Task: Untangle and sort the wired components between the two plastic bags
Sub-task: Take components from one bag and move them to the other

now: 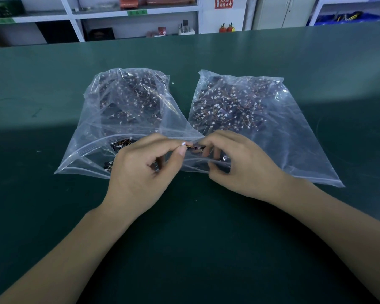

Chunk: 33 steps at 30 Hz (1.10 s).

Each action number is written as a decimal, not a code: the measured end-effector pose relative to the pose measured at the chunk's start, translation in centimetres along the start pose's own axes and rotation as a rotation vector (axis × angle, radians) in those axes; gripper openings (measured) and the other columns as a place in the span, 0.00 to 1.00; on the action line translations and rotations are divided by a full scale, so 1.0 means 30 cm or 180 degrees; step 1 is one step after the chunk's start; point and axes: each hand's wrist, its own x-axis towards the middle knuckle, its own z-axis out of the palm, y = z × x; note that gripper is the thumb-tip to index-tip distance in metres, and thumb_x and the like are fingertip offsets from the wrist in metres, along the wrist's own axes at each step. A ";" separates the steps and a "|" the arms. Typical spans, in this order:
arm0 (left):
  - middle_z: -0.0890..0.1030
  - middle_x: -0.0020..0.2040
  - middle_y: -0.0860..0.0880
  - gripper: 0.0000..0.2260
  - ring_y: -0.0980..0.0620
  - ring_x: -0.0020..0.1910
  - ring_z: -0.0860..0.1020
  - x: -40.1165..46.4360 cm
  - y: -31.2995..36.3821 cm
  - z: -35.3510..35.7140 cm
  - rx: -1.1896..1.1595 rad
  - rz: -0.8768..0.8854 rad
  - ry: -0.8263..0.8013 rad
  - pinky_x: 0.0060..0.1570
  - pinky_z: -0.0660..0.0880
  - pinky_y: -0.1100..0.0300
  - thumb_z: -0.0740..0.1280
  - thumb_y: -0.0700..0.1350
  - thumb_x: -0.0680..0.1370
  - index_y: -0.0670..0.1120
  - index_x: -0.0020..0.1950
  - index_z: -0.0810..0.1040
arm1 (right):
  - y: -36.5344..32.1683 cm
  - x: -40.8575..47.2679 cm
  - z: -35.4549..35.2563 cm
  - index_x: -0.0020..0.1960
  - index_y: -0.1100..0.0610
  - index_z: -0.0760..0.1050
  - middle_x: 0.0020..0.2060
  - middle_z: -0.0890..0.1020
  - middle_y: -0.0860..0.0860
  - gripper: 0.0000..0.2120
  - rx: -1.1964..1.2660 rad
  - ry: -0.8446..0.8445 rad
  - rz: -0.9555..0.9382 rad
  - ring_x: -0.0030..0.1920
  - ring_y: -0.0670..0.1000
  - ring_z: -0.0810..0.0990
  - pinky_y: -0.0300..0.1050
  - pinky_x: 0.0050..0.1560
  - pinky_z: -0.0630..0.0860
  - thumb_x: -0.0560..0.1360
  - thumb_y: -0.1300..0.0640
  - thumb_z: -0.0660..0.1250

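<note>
Where the two clear plastic bags meet in the middle of the frame, both hands pinch one small wired part (pixel 193 146) between them. The left hand (pixel 140 170) grips the white plug end with thumb and forefinger closed tight on it, its other fingers curled in. The right hand (pixel 239 163) clamps the dark end of the same part between its fingertips. The short orange wire runs between the two grips, just above the bag mouths.

The left bag (pixel 127 113) lies left of center on the green table (pixel 195 249), its mouth open toward the bottom of the frame, a heap of dark parts with white plugs inside and a few near the opening. The right bag (pixel 250 110) lies just beside it, right of center, holding a similar tangled heap toward its upper end. The inner edges of the bags touch near the hands.

White shelves (pixel 75 18) stand along the top of the frame.
</note>
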 end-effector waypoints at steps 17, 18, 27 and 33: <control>0.77 0.38 0.54 0.02 0.57 0.35 0.72 0.013 0.017 0.022 0.1184 0.0602 -0.0108 0.28 0.72 0.57 0.79 0.45 0.78 0.51 0.47 0.89 | 0.004 -0.002 -0.006 0.57 0.55 0.82 0.46 0.81 0.45 0.15 0.0126 0.0522 -0.0107 0.43 0.48 0.78 0.54 0.44 0.80 0.73 0.67 0.72; 0.76 0.37 0.53 0.02 0.55 0.34 0.74 0.012 0.020 0.022 0.1283 0.0658 -0.0208 0.27 0.72 0.57 0.79 0.46 0.78 0.52 0.47 0.89 | 0.004 -0.002 -0.005 0.56 0.55 0.82 0.45 0.81 0.45 0.15 0.0113 0.0527 -0.0115 0.43 0.48 0.78 0.54 0.44 0.80 0.72 0.67 0.72; 0.78 0.36 0.52 0.07 0.44 0.33 0.81 0.000 0.047 0.038 0.1794 0.0727 -0.0827 0.28 0.76 0.53 0.70 0.53 0.83 0.56 0.52 0.88 | 0.005 -0.004 0.007 0.56 0.52 0.82 0.45 0.81 0.43 0.16 0.0068 0.0511 -0.0101 0.43 0.47 0.77 0.53 0.46 0.80 0.72 0.67 0.73; 0.84 0.44 0.57 0.15 0.50 0.41 0.84 -0.004 0.045 0.045 0.1874 0.0511 -0.1016 0.34 0.72 0.57 0.56 0.56 0.86 0.59 0.59 0.82 | -0.001 -0.006 0.005 0.57 0.52 0.82 0.45 0.81 0.43 0.16 0.0055 0.0453 -0.0072 0.42 0.47 0.78 0.52 0.45 0.80 0.73 0.66 0.72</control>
